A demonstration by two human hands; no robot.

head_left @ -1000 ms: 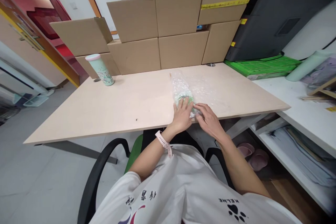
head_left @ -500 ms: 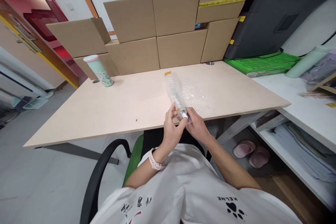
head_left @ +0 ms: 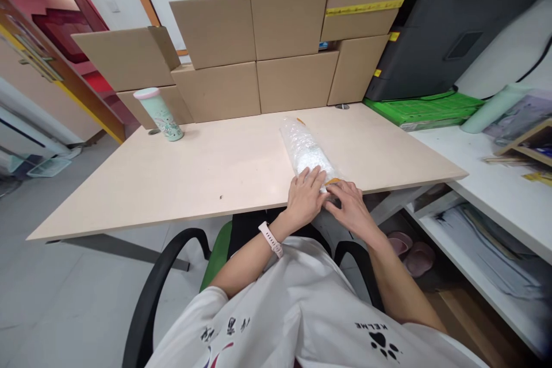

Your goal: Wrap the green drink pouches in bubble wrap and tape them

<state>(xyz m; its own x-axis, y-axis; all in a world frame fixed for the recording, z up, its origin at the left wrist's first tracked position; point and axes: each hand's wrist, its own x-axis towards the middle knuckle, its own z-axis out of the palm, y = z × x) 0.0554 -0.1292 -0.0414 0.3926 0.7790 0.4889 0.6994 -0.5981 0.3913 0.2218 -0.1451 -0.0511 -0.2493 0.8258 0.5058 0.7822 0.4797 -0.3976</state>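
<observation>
A long clear bubble wrap bundle [head_left: 305, 146] lies slanted on the desk, its near end at the front edge. Orange tape shows at its far end and near my right fingers. My left hand [head_left: 305, 198] rests on the near part of the wrap, fingers stretched out flat. With bent fingers and thumb, my right hand [head_left: 351, 210] grips the near right corner of the bubble wrap by the orange tape [head_left: 332, 181]. What lies inside the wrap cannot be made out now.
A mint tumbler [head_left: 159, 115] with a pink lid stands at the desk's left. Stacked cardboard boxes [head_left: 215, 92] line the back. To the right are a green crate [head_left: 425, 110] and a white shelf [head_left: 448, 146]. The desk's front edge runs just before me.
The bundle has turned and the loose wrap on its right is now folded over it. Both hands have moved right; my left hand has gone from a pinch to flat on the wrap.
</observation>
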